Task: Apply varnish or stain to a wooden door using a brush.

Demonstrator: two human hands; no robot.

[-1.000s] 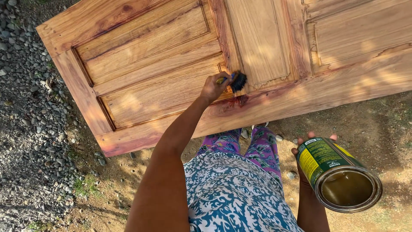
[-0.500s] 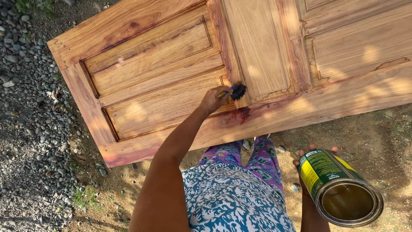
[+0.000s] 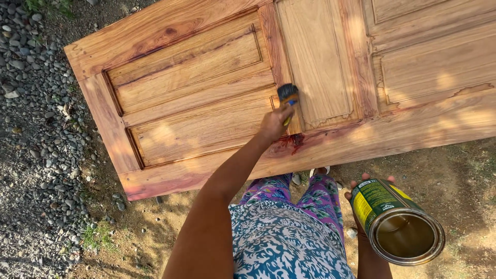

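Head view: the left hand (image 3: 274, 123) is closed around the handle of a paintbrush (image 3: 288, 99), whose dark bristles press on the wooden panelled door (image 3: 196, 62) at twelve o'clock from the knuckles, on the rail between two recessed panels. A dark red wet patch (image 3: 292, 143) of stain sits on the door's lower edge at five o'clock from that hand. Toward four o'clock, well apart, the right hand (image 3: 364, 206) cups an open tin can (image 3: 398, 222) from beneath, fingertips wrapped round its side. Grey gravel (image 3: 36, 129) lies at nine o'clock of the door.
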